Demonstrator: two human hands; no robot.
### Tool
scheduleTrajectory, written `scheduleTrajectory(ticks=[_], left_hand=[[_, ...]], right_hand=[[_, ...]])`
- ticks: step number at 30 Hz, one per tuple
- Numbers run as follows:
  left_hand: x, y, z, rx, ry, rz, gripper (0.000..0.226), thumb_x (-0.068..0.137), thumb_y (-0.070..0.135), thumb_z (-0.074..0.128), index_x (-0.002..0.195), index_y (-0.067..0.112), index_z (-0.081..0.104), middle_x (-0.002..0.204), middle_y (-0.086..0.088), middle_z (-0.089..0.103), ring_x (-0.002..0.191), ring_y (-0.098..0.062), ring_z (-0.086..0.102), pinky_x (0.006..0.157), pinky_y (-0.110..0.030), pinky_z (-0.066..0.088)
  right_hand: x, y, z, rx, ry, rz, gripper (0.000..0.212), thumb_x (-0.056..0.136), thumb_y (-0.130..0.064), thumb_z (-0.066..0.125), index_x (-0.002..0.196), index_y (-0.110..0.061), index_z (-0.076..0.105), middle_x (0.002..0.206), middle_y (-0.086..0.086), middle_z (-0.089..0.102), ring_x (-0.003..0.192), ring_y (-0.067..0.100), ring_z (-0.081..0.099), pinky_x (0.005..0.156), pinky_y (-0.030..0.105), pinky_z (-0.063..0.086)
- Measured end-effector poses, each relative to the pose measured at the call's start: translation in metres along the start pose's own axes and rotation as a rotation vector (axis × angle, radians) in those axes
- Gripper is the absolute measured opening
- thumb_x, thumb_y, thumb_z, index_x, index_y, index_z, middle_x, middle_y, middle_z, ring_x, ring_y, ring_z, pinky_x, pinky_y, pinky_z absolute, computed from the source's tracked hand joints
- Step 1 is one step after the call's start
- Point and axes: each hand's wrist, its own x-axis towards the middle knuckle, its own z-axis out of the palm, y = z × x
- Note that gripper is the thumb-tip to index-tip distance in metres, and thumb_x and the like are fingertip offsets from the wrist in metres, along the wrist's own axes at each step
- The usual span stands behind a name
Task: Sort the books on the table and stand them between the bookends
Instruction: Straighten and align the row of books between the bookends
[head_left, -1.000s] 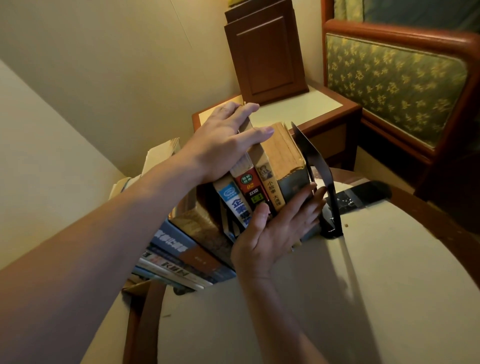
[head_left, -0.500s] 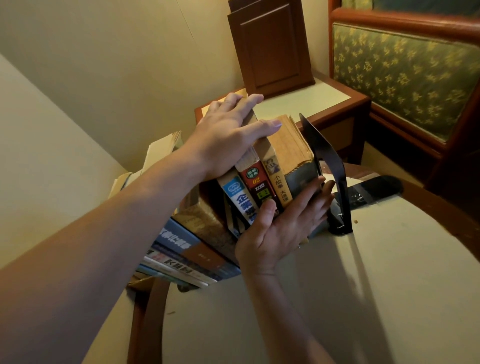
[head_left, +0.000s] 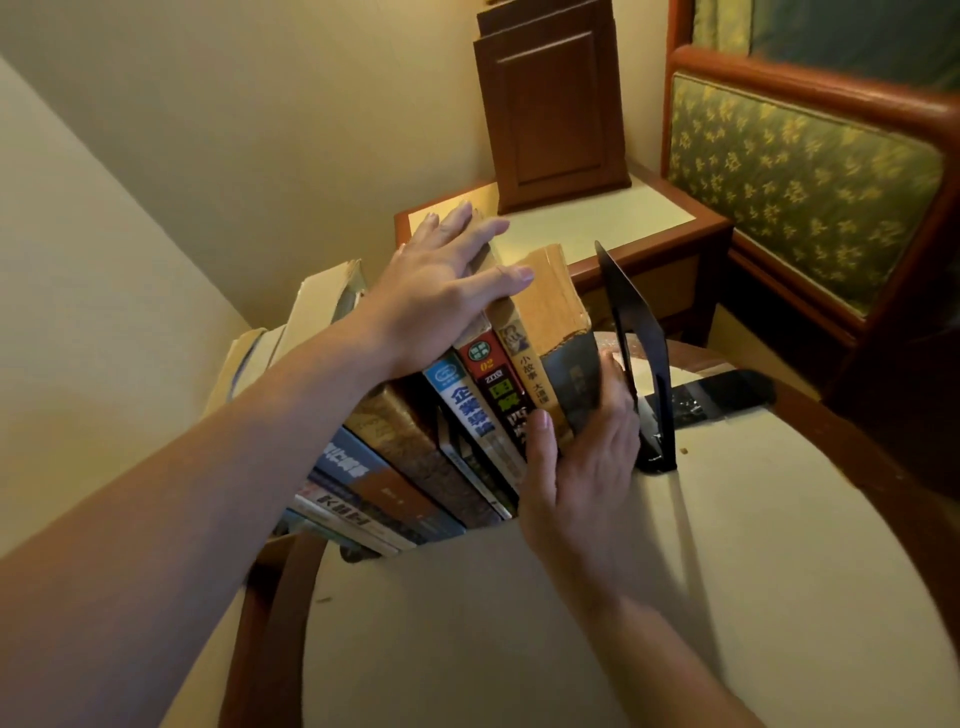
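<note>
Pressing our flat left hand (head_left: 441, 301) on the row of books (head_left: 498, 395) mid-frame, we've got our right hand (head_left: 582, 467) straight-fingered against the dark end book (head_left: 571, 384), just beside the black bookend (head_left: 636, 322).

Book (head_left: 467, 415) tops: covered by the left hand (head_left: 441, 291).
Lower spines: behind the right hand (head_left: 582, 467).
Dark book (head_left: 574, 384) title: too dim to read.
Object (head_left: 727, 389) behind the bookend (head_left: 639, 332): partly hidden, kind unclear.
Table (head_left: 727, 571): cut off at the bottom and right edges.
</note>
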Motion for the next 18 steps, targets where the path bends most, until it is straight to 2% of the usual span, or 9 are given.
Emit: scheduleTrajectory(ticks=[2,4,6,7,10,11,14,17,18], left_hand=[[-0.003,-0.001,0.0,0.004,0.001,-0.002,0.079,0.081,0.071,0.036,0.154,0.042,0.025,0.168,0.011,0.002,0.153,-0.012,-0.006,0.123,-0.055,0.008],[-0.004,0.0,0.0,-0.022,0.004,-0.001,0.078,0.082,0.07,0.037,0.154,0.042,0.027,0.168,0.01,0.003,0.153,-0.012,-0.006,0.123,-0.054,0.008],[-0.005,0.001,0.002,-0.042,0.009,-0.004,0.077,0.082,0.07,0.038,0.154,0.042,0.028,0.168,0.011,0.004,0.154,-0.012,-0.006,0.123,-0.054,0.009],[-0.005,0.001,0.002,-0.04,0.011,-0.005,0.077,0.082,0.069,0.039,0.153,0.042,0.029,0.168,0.01,0.004,0.154,-0.012,-0.005,0.123,-0.054,0.008],[-0.004,0.0,0.002,-0.022,0.014,-0.007,0.077,0.082,0.069,0.038,0.154,0.042,0.028,0.168,0.01,0.004,0.154,-0.014,-0.005,0.123,-0.054,0.006],[-0.004,-0.001,0.003,-0.017,0.015,-0.007,0.077,0.082,0.069,0.037,0.154,0.042,0.028,0.168,0.009,0.004,0.154,-0.014,-0.005,0.123,-0.054,0.005],[-0.004,-0.002,0.003,-0.018,0.02,-0.006,0.076,0.083,0.069,0.037,0.153,0.043,0.029,0.168,0.009,0.004,0.154,-0.014,-0.006,0.123,-0.054,0.003],[-0.004,-0.002,0.003,-0.013,0.024,-0.007,0.076,0.083,0.069,0.037,0.153,0.043,0.029,0.168,0.01,0.004,0.154,-0.014,-0.005,0.123,-0.054,0.002],[-0.005,-0.002,0.003,-0.012,0.024,-0.007,0.076,0.083,0.069,0.037,0.153,0.043,0.029,0.168,0.01,0.004,0.154,-0.014,-0.005,0.123,-0.054,0.001]], right_hand=[[0.008,-0.002,-0.01,0.016,-0.111,-0.012,0.061,0.1,-0.032,0.043,0.155,-0.013,0.024,0.149,0.008,0.039,0.134,0.015,0.041,0.103,0.047,0.044],[0.025,-0.004,-0.022,0.052,-0.215,-0.069,0.059,0.103,-0.027,0.039,0.158,-0.026,0.017,0.156,0.006,0.031,0.135,0.015,0.042,0.098,0.044,0.052],[0.044,-0.004,-0.031,0.029,-0.277,-0.185,0.054,0.106,-0.021,0.038,0.157,-0.027,0.025,0.16,0.007,0.027,0.131,0.016,0.047,0.087,0.036,0.059],[0.051,-0.003,-0.033,0.004,-0.31,-0.234,0.049,0.106,-0.02,0.039,0.155,-0.024,0.033,0.161,0.008,0.027,0.13,0.015,0.047,0.085,0.027,0.058],[0.061,-0.004,-0.04,-0.087,-0.382,-0.275,0.039,0.103,-0.018,0.046,0.142,-0.02,0.049,0.161,0.007,0.03,0.13,0.018,0.045,0.084,0.005,0.04],[0.062,-0.004,-0.042,-0.107,-0.394,-0.276,0.038,0.102,-0.018,0.048,0.14,-0.019,0.051,0.16,0.007,0.032,0.129,0.021,0.049,0.084,0.003,0.037],[0.061,-0.003,-0.05,-0.104,-0.424,-0.298,0.035,0.102,-0.023,0.047,0.135,-0.016,0.054,0.158,0.011,0.035,0.121,0.028,0.06,0.081,0.01,0.046],[0.059,-0.004,-0.053,-0.086,-0.395,-0.317,0.032,0.103,-0.026,0.05,0.132,-0.012,0.057,0.156,0.014,0.039,0.118,0.027,0.062,0.077,0.004,0.046],[0.058,-0.005,-0.053,-0.078,-0.387,-0.318,0.032,0.103,-0.027,0.051,0.13,-0.012,0.058,0.155,0.014,0.04,0.119,0.027,0.062,0.078,0.006,0.048]])
